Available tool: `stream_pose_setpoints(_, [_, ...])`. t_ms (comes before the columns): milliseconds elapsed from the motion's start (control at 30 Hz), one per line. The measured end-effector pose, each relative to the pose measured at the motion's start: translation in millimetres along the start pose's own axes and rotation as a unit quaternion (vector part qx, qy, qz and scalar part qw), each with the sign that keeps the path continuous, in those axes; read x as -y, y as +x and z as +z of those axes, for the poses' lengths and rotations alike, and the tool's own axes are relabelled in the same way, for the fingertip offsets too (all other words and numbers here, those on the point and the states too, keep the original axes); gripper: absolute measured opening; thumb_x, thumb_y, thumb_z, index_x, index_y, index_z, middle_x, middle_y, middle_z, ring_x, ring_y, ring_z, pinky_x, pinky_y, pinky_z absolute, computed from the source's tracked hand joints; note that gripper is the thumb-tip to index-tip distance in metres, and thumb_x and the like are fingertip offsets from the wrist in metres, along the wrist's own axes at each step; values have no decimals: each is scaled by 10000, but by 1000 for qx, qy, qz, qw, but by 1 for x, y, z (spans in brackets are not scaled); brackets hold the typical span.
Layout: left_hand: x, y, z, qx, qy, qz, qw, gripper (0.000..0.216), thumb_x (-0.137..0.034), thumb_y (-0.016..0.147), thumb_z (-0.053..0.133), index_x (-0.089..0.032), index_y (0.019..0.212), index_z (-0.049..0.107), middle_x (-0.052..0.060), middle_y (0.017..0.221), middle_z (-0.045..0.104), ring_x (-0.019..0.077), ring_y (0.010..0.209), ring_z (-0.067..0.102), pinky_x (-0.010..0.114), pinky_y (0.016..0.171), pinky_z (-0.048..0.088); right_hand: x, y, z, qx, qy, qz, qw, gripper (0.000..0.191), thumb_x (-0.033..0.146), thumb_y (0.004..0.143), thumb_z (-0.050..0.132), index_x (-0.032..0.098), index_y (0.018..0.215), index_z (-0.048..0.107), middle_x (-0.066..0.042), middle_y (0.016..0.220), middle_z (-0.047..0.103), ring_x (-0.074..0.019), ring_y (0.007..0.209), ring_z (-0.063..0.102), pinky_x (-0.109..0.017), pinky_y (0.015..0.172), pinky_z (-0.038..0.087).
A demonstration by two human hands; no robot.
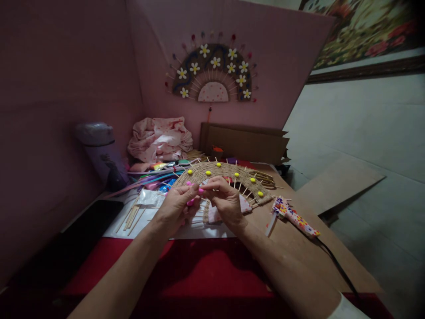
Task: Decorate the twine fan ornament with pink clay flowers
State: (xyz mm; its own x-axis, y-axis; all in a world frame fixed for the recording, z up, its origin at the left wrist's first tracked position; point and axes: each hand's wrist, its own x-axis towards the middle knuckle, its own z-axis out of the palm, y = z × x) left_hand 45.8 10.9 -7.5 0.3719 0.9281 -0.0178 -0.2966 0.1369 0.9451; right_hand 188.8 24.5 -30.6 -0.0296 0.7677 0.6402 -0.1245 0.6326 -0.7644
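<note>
A half-round woven jute fan piece (229, 173) with wooden skewers and yellow beads lies on the table in front of me. Over its near edge, my left hand (177, 206) and my right hand (226, 199) meet fingertip to fingertip. Both pinch a small pink piece (192, 191) between them. The left fingers are curled around more of the pink material. Just what the pink piece is cannot be made out.
A glue gun (294, 216) with a flowered cover lies to the right, its black cord trailing toward me. Loose skewers (131, 217), coloured strips (156, 176), a purple flask (101, 148), crumpled cloth (161, 137) and cardboard (244, 141) crowd the back. A finished flowered fan (214, 71) hangs on the pink wall.
</note>
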Motion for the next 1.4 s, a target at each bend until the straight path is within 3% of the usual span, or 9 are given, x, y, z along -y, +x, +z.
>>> stream_pose_setpoints(167, [0, 1, -1, -17, 13, 1, 1000, 389, -442, 680, 708, -156, 553, 477, -74, 392, 341, 32, 313, 250, 159, 282, 133, 0, -1, -1, 18, -14, 9, 1000, 113, 251, 748, 702, 277, 857, 722, -13, 828, 558, -132, 741, 516, -253, 572, 426])
stream_pose_setpoints(333, [0, 0, 0, -24, 3, -5, 1000, 382, -498, 705, 667, -155, 626, 519, -77, 426, 359, 27, 307, 246, 157, 278, 134, -1, -1, -1, 0, -21, 12, 1000, 65, 270, 718, 733, 254, 779, 719, -11, 802, 551, -140, 759, 522, -256, 591, 438])
stream_pose_setpoints(500, [0, -1, -1, -22, 22, 9, 999, 384, -450, 692, 698, -153, 575, 485, -73, 418, 370, 25, 305, 272, 152, 279, 146, 0, -1, -1, 17, -31, 6, 999, 131, 264, 742, 710, 270, 873, 721, -21, 853, 572, -150, 796, 536, -275, 631, 445])
stream_pose_setpoints(667, [0, -1, -1, -31, 22, 5, 999, 392, -509, 719, 648, -159, 616, 506, -67, 445, 398, 25, 304, 251, 156, 263, 138, 2, -2, 1, -13, -33, -15, 999, 59, 260, 721, 730, 253, 779, 719, -10, 792, 556, -140, 755, 526, -270, 628, 440])
stream_pose_setpoints(867, [-2, -3, 0, -23, 37, 27, 999, 366, -435, 715, 682, -154, 595, 482, -72, 447, 379, 24, 322, 266, 148, 275, 156, 2, -1, 0, 4, -33, -7, 999, 106, 249, 750, 706, 259, 854, 723, -20, 816, 600, -153, 789, 550, -290, 668, 453])
stream_pose_setpoints(967, [-2, -3, 1, -20, 28, 20, 999, 399, -480, 739, 640, -150, 585, 479, -67, 448, 377, 24, 319, 269, 147, 273, 144, 1, -1, 0, -11, -22, -14, 1000, 44, 247, 728, 728, 248, 772, 723, -9, 768, 589, -143, 751, 544, -277, 639, 447])
stream_pose_setpoints(1100, [-1, -1, 0, -25, 22, 20, 999, 393, -472, 728, 654, -152, 583, 477, -71, 434, 368, 27, 313, 276, 145, 272, 171, 3, -2, 0, -7, -29, -6, 1000, 88, 279, 728, 728, 264, 814, 734, -16, 797, 602, -141, 743, 546, -263, 589, 437])
stream_pose_setpoints(1400, [0, -2, 0, -27, 25, 26, 999, 378, -453, 694, 694, -150, 596, 490, -70, 449, 384, 14, 314, 267, 134, 277, 158, 5, -2, 3, -4, 33, 64, 997, 147, 359, 705, 734, 225, 755, 701, 0, 688, 607, -116, 610, 522, -236, 489, 410])
